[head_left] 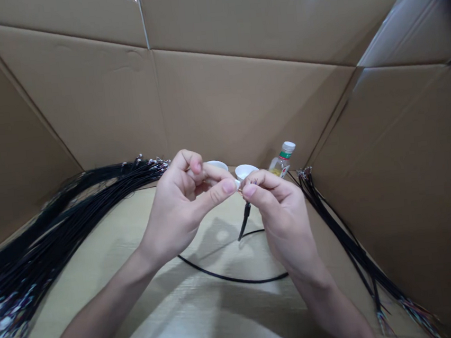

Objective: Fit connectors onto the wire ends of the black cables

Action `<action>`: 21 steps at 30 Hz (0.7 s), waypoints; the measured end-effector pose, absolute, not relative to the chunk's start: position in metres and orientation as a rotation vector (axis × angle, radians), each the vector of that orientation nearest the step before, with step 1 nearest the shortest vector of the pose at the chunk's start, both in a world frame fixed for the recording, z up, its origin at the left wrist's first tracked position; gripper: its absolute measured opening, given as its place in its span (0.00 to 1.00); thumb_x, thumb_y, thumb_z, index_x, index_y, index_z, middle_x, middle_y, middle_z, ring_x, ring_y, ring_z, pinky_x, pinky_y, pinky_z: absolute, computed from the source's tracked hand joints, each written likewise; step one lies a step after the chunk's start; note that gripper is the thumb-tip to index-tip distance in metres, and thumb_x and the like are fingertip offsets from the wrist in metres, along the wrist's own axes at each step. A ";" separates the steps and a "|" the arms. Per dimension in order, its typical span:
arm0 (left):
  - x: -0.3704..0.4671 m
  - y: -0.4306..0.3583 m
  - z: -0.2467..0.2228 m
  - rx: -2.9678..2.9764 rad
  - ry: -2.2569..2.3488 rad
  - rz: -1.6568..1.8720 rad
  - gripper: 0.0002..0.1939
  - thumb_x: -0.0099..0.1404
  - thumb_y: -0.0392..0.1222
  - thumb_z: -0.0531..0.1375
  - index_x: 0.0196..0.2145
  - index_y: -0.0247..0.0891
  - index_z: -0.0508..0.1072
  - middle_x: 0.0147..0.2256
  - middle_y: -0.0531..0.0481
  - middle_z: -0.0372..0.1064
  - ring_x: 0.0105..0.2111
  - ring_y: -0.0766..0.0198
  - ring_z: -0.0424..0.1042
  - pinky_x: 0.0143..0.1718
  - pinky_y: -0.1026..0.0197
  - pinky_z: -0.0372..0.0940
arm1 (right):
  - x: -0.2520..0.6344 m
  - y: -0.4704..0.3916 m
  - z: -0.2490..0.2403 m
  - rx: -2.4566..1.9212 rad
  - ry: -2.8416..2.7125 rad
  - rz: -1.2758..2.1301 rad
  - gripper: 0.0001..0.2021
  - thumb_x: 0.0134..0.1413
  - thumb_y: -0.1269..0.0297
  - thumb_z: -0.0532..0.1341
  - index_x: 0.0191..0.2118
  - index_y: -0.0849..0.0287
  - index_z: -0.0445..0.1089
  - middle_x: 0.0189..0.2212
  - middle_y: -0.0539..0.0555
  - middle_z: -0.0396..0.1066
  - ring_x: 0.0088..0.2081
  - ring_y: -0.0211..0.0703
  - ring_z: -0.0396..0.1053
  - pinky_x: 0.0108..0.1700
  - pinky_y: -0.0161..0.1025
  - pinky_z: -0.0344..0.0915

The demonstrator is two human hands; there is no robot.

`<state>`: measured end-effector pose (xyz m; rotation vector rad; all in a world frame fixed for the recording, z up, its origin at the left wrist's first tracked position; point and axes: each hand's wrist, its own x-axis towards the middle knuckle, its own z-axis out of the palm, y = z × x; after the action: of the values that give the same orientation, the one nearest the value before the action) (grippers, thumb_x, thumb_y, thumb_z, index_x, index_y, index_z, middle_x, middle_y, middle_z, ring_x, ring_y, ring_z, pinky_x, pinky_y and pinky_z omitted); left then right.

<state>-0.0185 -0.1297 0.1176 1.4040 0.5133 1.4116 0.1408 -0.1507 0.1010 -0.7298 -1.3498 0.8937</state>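
My left hand (190,199) pinches a small white connector (237,184) between thumb and forefinger. Against it, my right hand (279,206) is closed on the thin coloured wires (254,181) at the end of a black cable (247,215). Fingertips of both hands nearly meet, and they hide most of the connector and the wire ends. Below my hands the cable hangs down and loops across the table. Whether a wire sits inside the connector I cannot tell.
Bundles of black cables (89,203) lie on the left, with another cable bundle (347,237) on the right. Behind my hands stand two white bowls (246,171) and a clear bottle (283,162). Cardboard walls (250,97) enclose the table (175,312).
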 end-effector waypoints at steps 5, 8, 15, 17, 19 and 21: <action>-0.019 -0.136 0.118 1.519 0.629 1.515 0.23 0.66 0.37 0.73 0.35 0.43 0.58 0.33 0.55 0.80 0.35 0.65 0.78 0.40 0.63 0.70 | 0.141 -0.152 0.102 -0.732 -1.373 0.860 0.12 0.66 0.63 0.66 0.30 0.57 0.69 0.27 0.47 0.62 0.31 0.37 0.57 0.35 0.36 0.59; -0.021 -0.138 0.118 1.558 0.673 1.562 0.24 0.65 0.38 0.74 0.34 0.43 0.59 0.33 0.55 0.79 0.35 0.63 0.78 0.41 0.60 0.71 | 0.141 -0.153 0.103 -0.743 -1.384 0.859 0.12 0.66 0.62 0.66 0.30 0.57 0.70 0.28 0.47 0.63 0.32 0.38 0.59 0.37 0.37 0.60; -0.021 -0.139 0.119 1.548 0.710 1.583 0.24 0.64 0.40 0.75 0.34 0.43 0.59 0.32 0.55 0.79 0.34 0.64 0.77 0.39 0.60 0.69 | 0.136 -0.156 0.105 -0.765 -1.394 0.792 0.11 0.67 0.64 0.66 0.31 0.58 0.69 0.30 0.48 0.64 0.35 0.39 0.61 0.40 0.37 0.62; -0.021 -0.140 0.120 1.537 0.694 1.573 0.24 0.64 0.39 0.74 0.33 0.43 0.59 0.31 0.55 0.78 0.33 0.65 0.76 0.38 0.62 0.69 | 0.134 -0.157 0.104 -0.751 -1.399 0.770 0.10 0.67 0.65 0.65 0.32 0.58 0.69 0.31 0.48 0.64 0.36 0.39 0.62 0.41 0.37 0.62; -0.020 -0.141 0.120 1.516 0.682 1.560 0.24 0.65 0.39 0.74 0.33 0.42 0.58 0.31 0.56 0.77 0.32 0.66 0.75 0.37 0.63 0.68 | 0.133 -0.157 0.103 -0.732 -1.399 0.730 0.09 0.67 0.66 0.65 0.33 0.57 0.69 0.31 0.48 0.65 0.36 0.39 0.62 0.41 0.38 0.62; -0.020 -0.142 0.120 1.498 0.683 1.557 0.24 0.65 0.40 0.74 0.33 0.42 0.58 0.30 0.57 0.76 0.32 0.67 0.74 0.36 0.64 0.68 | 0.131 -0.156 0.101 -0.717 -1.393 0.688 0.09 0.67 0.67 0.65 0.33 0.57 0.69 0.32 0.48 0.65 0.36 0.39 0.63 0.42 0.38 0.63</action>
<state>-0.0201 -0.1423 0.1195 1.4975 0.6828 1.5569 0.1309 -0.1565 0.1014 -0.7173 -1.3927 0.6879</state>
